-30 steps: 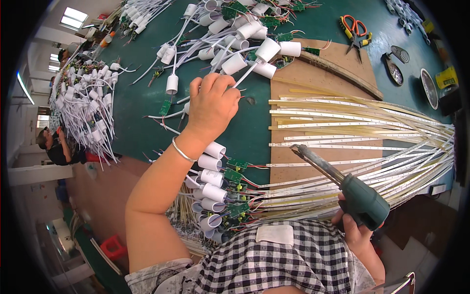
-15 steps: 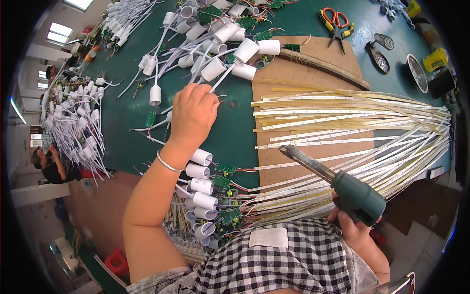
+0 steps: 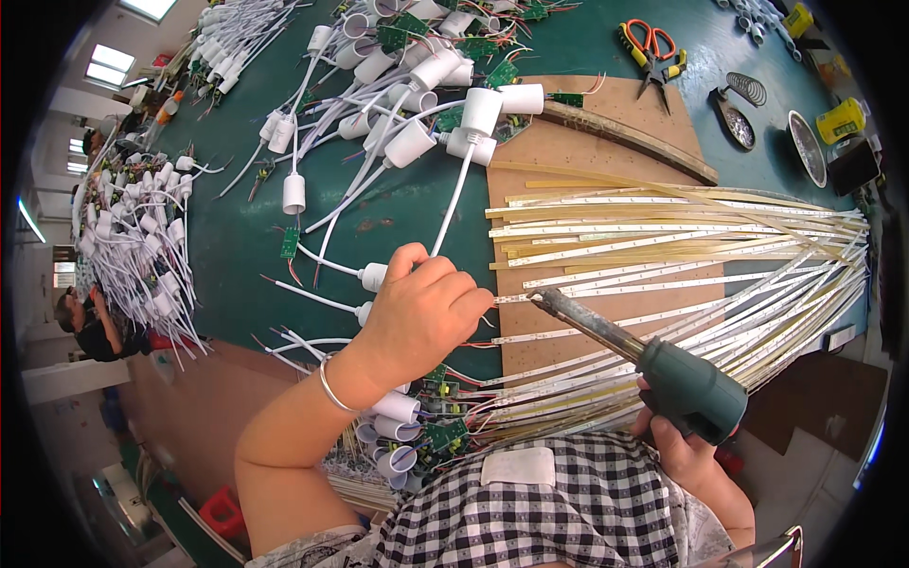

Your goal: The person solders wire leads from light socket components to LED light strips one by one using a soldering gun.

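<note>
Left hand was pinched narrow, with a white cord running down into the fingers; most of what sat at the fingertips was hidden, so I couldn't tell exactly which bits they had hold of. Right hand was wrapped around a dark green soldering iron, tip pointing left over the brown board on the green worktop. That cord led up to a white cap on the side of the big pile toward the worktop's far edge. Loads of white strips fanned across the board from the worktop's right edge, and one strip end sat right between the fingertips and the iron's tip, though whether the tip was touching it was too small to call. More white caps lay near the worktop's near edge, with green circuit boards whose thin wires ran toward the strips. Honestly it looked to me like the lining-up bit of a solder joint, parts and heat meeting at that strip end. If so, the next move called for a steady left hand, small iron movements and fingers kept clear of the hot tip.
</note>
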Demonstrator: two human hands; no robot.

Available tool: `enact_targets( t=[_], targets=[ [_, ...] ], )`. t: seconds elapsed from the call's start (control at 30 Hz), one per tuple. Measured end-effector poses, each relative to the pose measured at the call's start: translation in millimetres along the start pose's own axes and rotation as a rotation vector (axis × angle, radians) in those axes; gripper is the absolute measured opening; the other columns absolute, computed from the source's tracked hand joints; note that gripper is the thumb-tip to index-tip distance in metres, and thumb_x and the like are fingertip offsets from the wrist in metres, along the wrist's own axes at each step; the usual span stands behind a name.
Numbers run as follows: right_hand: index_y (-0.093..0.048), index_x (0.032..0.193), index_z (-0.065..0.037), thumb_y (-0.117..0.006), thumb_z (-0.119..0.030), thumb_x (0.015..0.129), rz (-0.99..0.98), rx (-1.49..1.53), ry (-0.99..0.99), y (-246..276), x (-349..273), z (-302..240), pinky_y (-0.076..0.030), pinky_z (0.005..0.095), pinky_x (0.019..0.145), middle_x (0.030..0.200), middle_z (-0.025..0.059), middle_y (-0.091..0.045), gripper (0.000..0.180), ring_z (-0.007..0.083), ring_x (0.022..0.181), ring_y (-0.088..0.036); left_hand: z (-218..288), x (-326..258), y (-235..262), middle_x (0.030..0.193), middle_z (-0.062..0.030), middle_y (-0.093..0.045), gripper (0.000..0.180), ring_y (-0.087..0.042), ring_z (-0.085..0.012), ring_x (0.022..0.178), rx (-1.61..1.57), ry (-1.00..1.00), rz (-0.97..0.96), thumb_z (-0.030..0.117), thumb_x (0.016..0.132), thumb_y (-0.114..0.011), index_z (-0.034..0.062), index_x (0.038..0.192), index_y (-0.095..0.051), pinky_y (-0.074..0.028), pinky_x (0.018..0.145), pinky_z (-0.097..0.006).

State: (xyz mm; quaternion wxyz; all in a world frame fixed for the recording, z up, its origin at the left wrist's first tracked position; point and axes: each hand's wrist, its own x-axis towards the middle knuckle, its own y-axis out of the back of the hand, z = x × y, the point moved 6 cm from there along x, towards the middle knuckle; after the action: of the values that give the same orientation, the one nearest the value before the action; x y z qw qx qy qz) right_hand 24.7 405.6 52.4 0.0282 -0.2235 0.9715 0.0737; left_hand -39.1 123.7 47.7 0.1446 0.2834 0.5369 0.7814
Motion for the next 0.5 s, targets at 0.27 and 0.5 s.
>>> enact_targets(
  t=[0.27,0.5],
  targets=[
    [-0.042,0.136,0.003,-0.062,-0.015,0.091,-0.005,0.038,-0.068,-2,4,1,-0.054,0.0306,0.063,0.122,0.0180,-0.059,0.053,0.0208,0.073,-0.062,0,1,4,0.076,0.0005,-0.061,0.019,-0.057,-0.0185,0.073,-0.090,0.047,0.037,0.005,0.066,-0.073,0.0115,0.082,-0.066,-0.038,0.074,-0.036],
    [-0.042,0.136,0.004,-0.061,-0.015,0.091,-0.041,-0.004,-0.039,-3,4,-2,-0.054,0.0305,0.063,0.122,0.0176,-0.059,0.052,0.0208,0.072,-0.063,4,5,9,0.072,0.0001,-0.058,0.017,-0.055,-0.0186,0.070,-0.031,0.045,0.066,0.005,0.065,-0.072,0.0111,0.079,-0.064,-0.037,0.073,-0.036]
  ],
)
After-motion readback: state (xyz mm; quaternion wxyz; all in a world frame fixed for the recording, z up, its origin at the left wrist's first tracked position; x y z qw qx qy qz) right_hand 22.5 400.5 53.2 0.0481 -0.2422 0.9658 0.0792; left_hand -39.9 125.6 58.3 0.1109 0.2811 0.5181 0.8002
